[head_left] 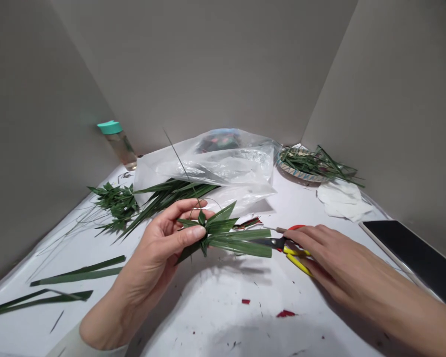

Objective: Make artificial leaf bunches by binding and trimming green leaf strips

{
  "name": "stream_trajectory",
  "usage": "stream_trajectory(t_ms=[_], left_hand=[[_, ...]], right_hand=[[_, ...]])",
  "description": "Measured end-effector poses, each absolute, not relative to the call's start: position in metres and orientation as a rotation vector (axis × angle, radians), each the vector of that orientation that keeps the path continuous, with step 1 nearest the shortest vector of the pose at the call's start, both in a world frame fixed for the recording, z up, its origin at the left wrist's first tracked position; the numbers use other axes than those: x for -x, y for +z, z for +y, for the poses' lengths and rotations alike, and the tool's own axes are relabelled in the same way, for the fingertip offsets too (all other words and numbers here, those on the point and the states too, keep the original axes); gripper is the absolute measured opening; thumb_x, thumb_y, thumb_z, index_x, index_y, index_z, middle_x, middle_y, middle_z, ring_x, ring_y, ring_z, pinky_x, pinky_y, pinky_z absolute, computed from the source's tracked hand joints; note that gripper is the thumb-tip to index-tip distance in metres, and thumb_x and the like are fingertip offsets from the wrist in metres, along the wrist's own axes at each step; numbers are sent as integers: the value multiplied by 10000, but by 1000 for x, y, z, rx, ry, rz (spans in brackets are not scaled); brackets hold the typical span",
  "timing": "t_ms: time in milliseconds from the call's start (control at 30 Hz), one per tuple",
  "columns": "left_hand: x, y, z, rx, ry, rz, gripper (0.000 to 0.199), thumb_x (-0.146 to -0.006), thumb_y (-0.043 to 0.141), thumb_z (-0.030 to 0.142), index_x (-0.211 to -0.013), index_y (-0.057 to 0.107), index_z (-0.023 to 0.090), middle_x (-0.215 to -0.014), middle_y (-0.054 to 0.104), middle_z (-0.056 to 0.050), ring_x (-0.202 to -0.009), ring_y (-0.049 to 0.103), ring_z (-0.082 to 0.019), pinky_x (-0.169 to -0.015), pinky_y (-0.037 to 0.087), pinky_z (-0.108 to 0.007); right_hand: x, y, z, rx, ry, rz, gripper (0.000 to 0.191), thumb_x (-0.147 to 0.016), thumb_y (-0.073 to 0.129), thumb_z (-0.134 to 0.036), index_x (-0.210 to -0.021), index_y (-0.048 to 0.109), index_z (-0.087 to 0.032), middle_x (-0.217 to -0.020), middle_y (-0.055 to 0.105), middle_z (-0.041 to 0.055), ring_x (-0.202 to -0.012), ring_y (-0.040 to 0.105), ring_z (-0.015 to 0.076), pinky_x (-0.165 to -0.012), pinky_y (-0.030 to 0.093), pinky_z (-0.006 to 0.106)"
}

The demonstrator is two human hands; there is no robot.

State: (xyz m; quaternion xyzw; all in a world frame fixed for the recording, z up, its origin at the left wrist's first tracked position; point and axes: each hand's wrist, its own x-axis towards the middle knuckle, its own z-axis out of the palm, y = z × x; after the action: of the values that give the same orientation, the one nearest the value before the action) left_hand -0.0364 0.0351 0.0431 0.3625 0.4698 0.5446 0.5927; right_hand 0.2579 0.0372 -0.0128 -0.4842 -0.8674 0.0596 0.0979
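My left hand [152,248] is shut on a folded bundle of long green leaf blades [223,235], with the thumb pressed on its centre. A thin green stem [182,168] rises from the bundle. My right hand [342,263] lies over the handles of a pair of black-bladed scissors [271,242], whose handles are yellow [297,260]. A red handle [296,227] and a thin brown-handled metal tool [280,230] show beside my fingers. It is hard to tell which tool the red handle belongs to.
A clear plastic bag [223,166] lies behind the leaves, beside a bottle with a teal cap [119,141]. A round woven tray [301,171] holds green leaves. Further leaf bunches [115,206] and strips [78,270], a white cloth [342,201], a black tablet [412,255] and red scraps [285,313] surround my hands.
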Motion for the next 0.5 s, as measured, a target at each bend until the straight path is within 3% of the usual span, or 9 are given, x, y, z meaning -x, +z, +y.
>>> stream_trajectory(t_ms=[133, 200, 333, 400, 500], left_hand=[[41, 41, 36, -864, 1268, 1034, 336, -676, 887, 179, -997, 791, 212, -920, 760, -13, -778, 686, -120, -690, 568, -162], [43, 42, 37, -872, 1281, 1020, 342, -678, 888, 183, -1004, 787, 208, -926, 742, -14, -779, 677, -124, -690, 578, -178], [48, 47, 36, -866, 1327, 982, 306, -703, 864, 171, -994, 774, 199, -953, 720, -20, -773, 664, -144, -677, 630, -254], [51, 50, 35, -865, 1351, 961, 294, -718, 848, 161, -998, 766, 196, -963, 718, -25, -786, 663, -156, -683, 654, -299], [54, 53, 35, -864, 1387, 949, 296, -731, 833, 145, -1013, 759, 197, -1020, 717, -32, -841, 660, -166, -696, 668, -312]], right_hand=[[-262, -21, 41, 1458, 122, -2527, 320, -953, 424, -197, -1193, 636, -190, -1053, 704, 152, -890, 683, 318, -752, 569, 514], [-262, -17, 40, 1442, 175, -2445, 291, -964, 461, -253, -1215, 600, -205, -1045, 706, 135, -881, 696, 290, -755, 580, 451], [-268, 2, 37, 1409, 366, -2276, 348, -963, 557, -380, -1289, 522, -263, -1008, 722, 80, -776, 720, 223, -620, 592, 290], [-274, 6, 35, 1377, 524, -2211, 398, -946, 597, -437, -1309, 539, -285, -1067, 737, 82, -837, 747, 235, -651, 621, 266], [-282, 3, 32, 1340, 718, -2152, 372, -936, 603, -447, -1283, 613, -314, -1214, 724, 101, -1033, 742, 305, -820, 642, 322]])
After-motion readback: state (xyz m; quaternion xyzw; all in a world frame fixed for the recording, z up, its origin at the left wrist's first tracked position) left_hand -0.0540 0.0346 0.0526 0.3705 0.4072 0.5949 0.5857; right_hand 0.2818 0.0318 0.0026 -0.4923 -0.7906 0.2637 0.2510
